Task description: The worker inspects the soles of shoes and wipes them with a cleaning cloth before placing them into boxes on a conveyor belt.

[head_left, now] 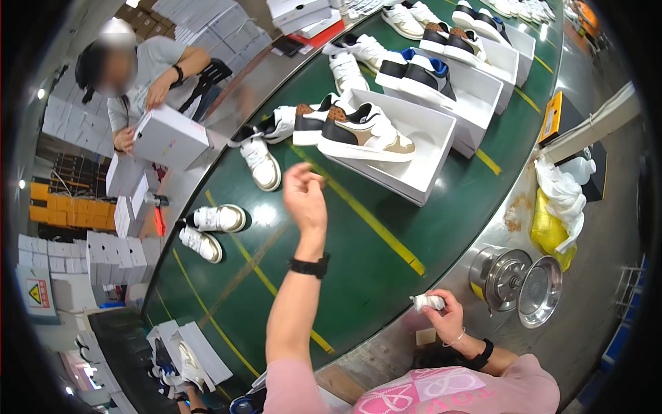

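My left hand [304,195] reaches over the green belt [331,259], fingers loosely bent and slightly apart, nothing visible in them. Just beyond it is a white, tan and black sneaker [369,138], laid across the near rim of an open white shoebox [431,148]. Its mate [312,121], with a brown heel tab, is at the box's left end. I see a gap between my fingers and both shoes. My right hand [447,319], at the belt's near metal edge, pinches a crumpled white cloth wad [427,302].
White sneakers [262,164] stand left of the box, another pair [219,219] farther left. More shoeboxes [469,103] with sneakers line the belt's far right. A metal pot [498,276] is beside my right hand. Across the belt a person holds a white box [169,138].
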A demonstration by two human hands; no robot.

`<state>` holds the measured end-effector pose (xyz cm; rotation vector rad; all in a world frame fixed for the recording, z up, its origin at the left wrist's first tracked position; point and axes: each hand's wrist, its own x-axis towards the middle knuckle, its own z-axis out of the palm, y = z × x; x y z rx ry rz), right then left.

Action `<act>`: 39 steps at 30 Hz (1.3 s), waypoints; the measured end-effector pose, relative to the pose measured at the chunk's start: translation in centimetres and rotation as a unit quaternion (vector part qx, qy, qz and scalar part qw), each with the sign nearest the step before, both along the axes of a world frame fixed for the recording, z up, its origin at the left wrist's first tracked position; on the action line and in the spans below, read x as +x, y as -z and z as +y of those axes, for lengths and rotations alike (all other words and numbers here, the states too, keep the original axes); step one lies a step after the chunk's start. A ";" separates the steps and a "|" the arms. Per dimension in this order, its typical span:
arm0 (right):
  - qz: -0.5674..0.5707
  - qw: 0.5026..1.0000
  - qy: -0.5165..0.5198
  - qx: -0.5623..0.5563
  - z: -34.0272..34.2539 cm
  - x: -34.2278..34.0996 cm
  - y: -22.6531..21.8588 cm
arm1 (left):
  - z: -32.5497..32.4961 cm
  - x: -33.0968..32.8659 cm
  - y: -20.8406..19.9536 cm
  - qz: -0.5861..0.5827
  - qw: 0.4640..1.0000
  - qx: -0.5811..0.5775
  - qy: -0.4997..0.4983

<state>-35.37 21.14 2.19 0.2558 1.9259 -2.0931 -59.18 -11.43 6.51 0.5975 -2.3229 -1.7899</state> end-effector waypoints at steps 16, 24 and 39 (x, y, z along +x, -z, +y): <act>-0.032 0.998 0.007 -0.059 4.0 -0.9 -0.1 | 3.8 -6.8 -9.9 0.007 0.837 -0.471 0.280; 0.184 0.982 -0.050 0.017 4.9 1.9 -4.6 | 6.8 11.7 -12.9 0.115 0.895 -0.430 0.034; 0.448 0.783 0.095 0.422 17.1 -1.2 -16.7 | 16.1 50.1 -0.5 -0.185 0.886 -0.422 0.050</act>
